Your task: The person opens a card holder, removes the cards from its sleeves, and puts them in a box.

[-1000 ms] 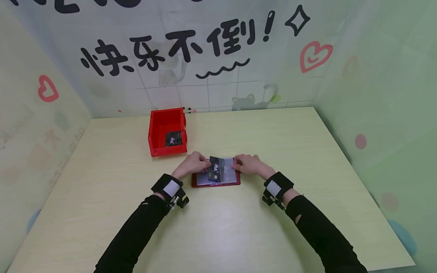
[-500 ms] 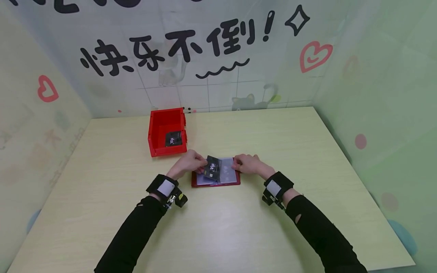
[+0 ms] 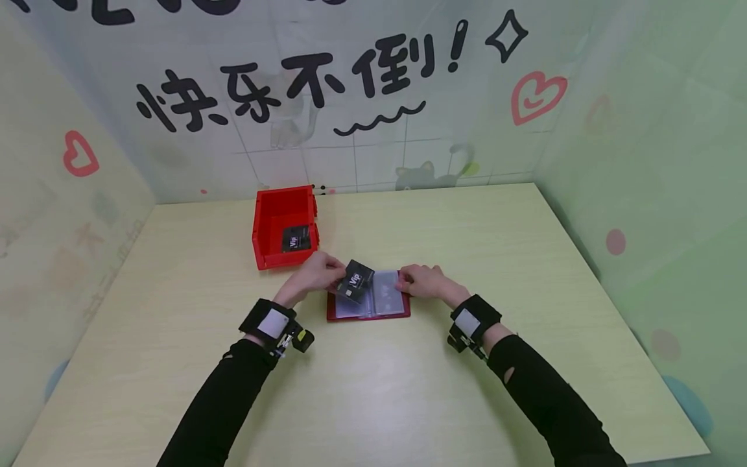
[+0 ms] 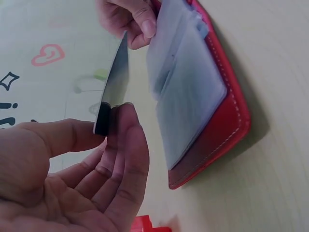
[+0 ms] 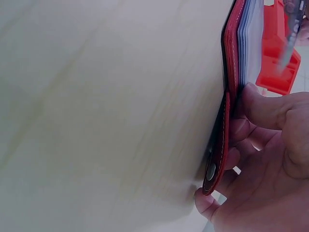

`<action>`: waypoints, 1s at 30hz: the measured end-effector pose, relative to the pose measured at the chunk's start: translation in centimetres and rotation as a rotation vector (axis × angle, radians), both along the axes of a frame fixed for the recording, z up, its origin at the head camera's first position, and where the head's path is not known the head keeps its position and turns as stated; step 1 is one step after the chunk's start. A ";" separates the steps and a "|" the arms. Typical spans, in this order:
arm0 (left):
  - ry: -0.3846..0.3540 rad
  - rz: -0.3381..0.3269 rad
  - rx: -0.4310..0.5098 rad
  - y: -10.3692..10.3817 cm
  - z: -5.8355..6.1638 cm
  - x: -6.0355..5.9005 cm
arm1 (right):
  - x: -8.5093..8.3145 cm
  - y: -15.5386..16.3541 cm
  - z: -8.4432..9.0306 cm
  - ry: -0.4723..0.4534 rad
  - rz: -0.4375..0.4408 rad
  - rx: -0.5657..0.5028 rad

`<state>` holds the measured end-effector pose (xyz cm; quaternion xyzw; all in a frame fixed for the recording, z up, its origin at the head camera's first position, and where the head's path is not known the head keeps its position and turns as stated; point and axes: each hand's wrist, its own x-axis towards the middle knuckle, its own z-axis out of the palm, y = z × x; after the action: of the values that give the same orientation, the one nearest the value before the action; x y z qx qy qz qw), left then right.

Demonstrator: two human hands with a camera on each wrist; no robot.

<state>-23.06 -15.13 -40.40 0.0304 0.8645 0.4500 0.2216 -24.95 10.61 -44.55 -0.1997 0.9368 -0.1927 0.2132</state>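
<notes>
Head view: left hand [image 3: 318, 272] is pinching a black VIP card [image 3: 355, 285] by its left end, holding it tilted just above the left page of the red card wallet [image 3: 369, 303], which is lying open on the table [image 3: 373, 389]. Right hand [image 3: 421, 280] is resting on the wallet's right edge, fingers curled over the clear sleeves [image 3: 386, 301]. Red bin [image 3: 284, 224] is sitting near, beyond the left hand, w/ another black card [image 3: 296, 239] inside.

Left wrist view: the card [image 4: 114, 87] is showing edge-on, clamped btwn thumb [image 4: 58, 137] and fingertips [image 4: 126, 130] at its lower end; upper end is pointing toward the right hand [image 4: 126, 19], clear of the sleeves [image 4: 186, 92].

Right wrist view: right hand [image 5: 263, 164] is gripping the wallet [image 5: 227, 96] at its snap-flap edge, thumb [image 5: 270, 108] pressing on the sleeve side, fingers curling behind the cover. Bin [image 5: 276, 53] is blurry behind.
</notes>
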 end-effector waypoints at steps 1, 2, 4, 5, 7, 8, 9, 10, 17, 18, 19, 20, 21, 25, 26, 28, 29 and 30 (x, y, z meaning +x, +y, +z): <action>0.008 -0.001 0.004 -0.2 0.2 0.0 | 0.0 0.0 0.0 -0.001 -0.001 0.004; 0.010 0.003 0.008 -0.4 0.4 0.0 | 0.0 0.0 0.0 -0.002 -0.002 0.005; 0.023 0.009 0.022 -0.9 0.9 0.0 | 0.0 0.0 -0.1 -0.006 -0.004 0.006; 0.027 0.013 0.034 -1.2 1.1 0.0 | 0.0 0.0 -0.1 -0.008 -0.005 0.004; 0.038 0.019 0.060 -1.9 1.6 0.1 | 0.0 0.1 -0.2 -0.006 -0.003 0.000; 0.041 0.027 0.077 -2.2 1.8 0.1 | 0.0 0.1 -0.3 -0.005 -0.002 -0.004; 0.046 0.034 0.096 -2.5 2.1 0.1 | 0.0 0.1 -0.3 -0.003 -0.002 -0.008; 0.052 0.041 0.114 -2.9 2.3 0.1 | 0.0 0.2 -0.3 -0.002 -0.001 -0.011; 0.176 0.149 0.139 -5.0 3.6 -0.1 | 0.0 0.3 -0.4 -0.004 0.000 -0.008; 0.199 0.171 0.143 -5.2 3.7 -0.2 | 0.0 0.3 -0.4 -0.005 0.000 -0.007; 0.216 0.196 0.153 -5.4 3.8 -0.2 | 0.0 0.3 -0.3 -0.005 0.000 -0.006; 0.229 0.223 0.165 -5.6 3.9 -0.4 | 0.0 0.3 -0.3 -0.005 -0.001 -0.006; 0.246 0.248 0.173 -5.7 4.0 -0.5 | 0.0 0.3 -0.3 -0.004 -0.003 -0.006; 0.273 0.354 0.188 -6.3 4.0 -1.1 | 0.0 0.3 -0.2 -0.006 -0.011 -0.013; 0.273 0.379 0.182 -6.4 3.9 -1.2 | 0.1 0.3 -0.1 -0.009 -0.011 -0.014; 0.267 0.421 0.159 -6.7 3.8 -1.5 | 0.1 0.3 -0.1 -0.014 -0.011 -0.017; 0.266 0.438 0.143 -6.8 3.7 -1.7 | 0.1 0.3 -0.1 -0.016 -0.010 -0.016; 0.264 0.456 0.129 -6.9 3.6 -1.8 | 0.1 0.3 -0.1 -0.018 -0.010 -0.017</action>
<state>-24.89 -22.01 -36.83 -0.0926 0.8399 0.5348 -0.0026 -24.89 10.89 -44.68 -0.1951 0.9341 -0.2033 0.2191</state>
